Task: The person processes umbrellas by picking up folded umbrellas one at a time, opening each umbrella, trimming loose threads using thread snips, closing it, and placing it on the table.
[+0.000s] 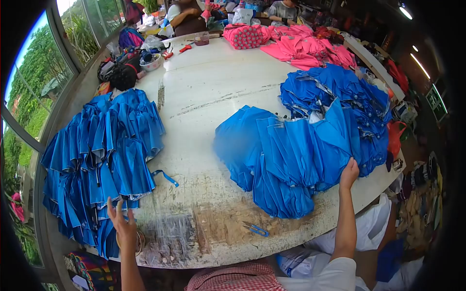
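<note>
At the left, my left hand [124,225] is raised with its fingers apart and holds nothing. It is in front of the near end of a pile of blue umbrellas [104,145] with pale edges and some dark shafts showing. On the right, my right hand [349,173] is closed on the edge of a blue umbrella [335,140] that lies at the end of a row of folded ones. Behind that row lies a looser heap of blue umbrellas [340,82]. A blue strap [166,177] sticks out from the left pile onto the table.
Blue-handled thread snips [257,229] lie near the front edge of the worn white table [204,92]. Pink umbrellas [245,37] are stacked at the far end, near red-handled tools [185,48]. Two people [187,17] are across the table. Windows line the left side.
</note>
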Motion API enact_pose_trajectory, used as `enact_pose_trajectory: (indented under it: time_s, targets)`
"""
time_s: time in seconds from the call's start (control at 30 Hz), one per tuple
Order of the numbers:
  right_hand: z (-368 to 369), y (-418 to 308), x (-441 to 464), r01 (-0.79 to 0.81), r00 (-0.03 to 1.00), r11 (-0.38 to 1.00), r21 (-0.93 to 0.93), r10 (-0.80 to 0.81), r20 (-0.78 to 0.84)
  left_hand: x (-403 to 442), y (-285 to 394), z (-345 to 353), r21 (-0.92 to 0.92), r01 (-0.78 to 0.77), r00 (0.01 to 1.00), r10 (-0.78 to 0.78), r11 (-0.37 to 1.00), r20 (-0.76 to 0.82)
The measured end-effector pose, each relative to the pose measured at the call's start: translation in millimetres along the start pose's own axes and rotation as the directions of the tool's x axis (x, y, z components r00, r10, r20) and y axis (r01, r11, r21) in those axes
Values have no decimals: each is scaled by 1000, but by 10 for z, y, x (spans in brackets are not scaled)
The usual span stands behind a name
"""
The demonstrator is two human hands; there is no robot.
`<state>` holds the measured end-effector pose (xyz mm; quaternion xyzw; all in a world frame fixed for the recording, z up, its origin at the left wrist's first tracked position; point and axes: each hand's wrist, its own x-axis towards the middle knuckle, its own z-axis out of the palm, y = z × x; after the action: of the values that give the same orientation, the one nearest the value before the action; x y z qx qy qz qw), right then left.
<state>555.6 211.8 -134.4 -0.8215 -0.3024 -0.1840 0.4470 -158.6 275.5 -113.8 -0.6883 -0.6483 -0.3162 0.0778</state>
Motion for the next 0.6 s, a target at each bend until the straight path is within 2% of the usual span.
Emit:
enact_pose_trajectory:
  time_s: [0.1, 0.13, 0.17, 0.23, 0.33, 0.37, 0.43, 0.47, 0.5, 0.57, 0.6]
  targets:
    - [-448, -555, -274, 98, 995, 983, 154, -93, -37, -3, 675, 151, -290, -49, 979, 103, 956, 176]
    - [-632, -754, -392, 50, 998, 972, 229, -42, -38, -47, 886, 185, -412, -26, 962, 135, 911, 239]
    - [-833, -950, -528, 7, 999, 953, 302, 4, -36, -112, 1091, 210, -525, 8, 940, 173, 851, 295]
    - [-1181, -1230, -870, -55, 998, 911, 408, 51, 20, -290, 1473, 228, -729, 193, 882, 210, 657, 422]
    - [-1589, -1775, -1737, -153, 974, 781, 605, 17, 225, -541, 1906, 57, -930, 319, 912, 210, 181, 353]
    - [-1543, -1854, -2140, -202, 960, 655, 728, -17, 281, -611, 1881, -7, -921, 386, 911, 179, -51, 372]
    - [-1651, -1990, -2866, -112, 786, 788, 606, -302, 539, -776, 1779, -85, -757, 433, 896, 139, -489, 423]
    - [-1704, -2156, -3149, -21, 618, 798, 602, -463, 635, -930, 1513, -3, -739, 568, 815, 122, -361, 567]
    - [-1766, -2270, -3353, 67, 409, 786, 614, -583, 702, -963, 1407, -33, -783, 471, 867, 50, -406, 496]
    - [-1998, -2466, -3314, -39, 505, 751, 660, -555, 661, -1090, 1074, -301, -732, 562, 791, -7, -385, 612]
    - [-2045, -2471, -3248, -165, 652, 764, 624, -390, 651, -1164, 991, -557, -859, 508, 860, 27, 62, 510]
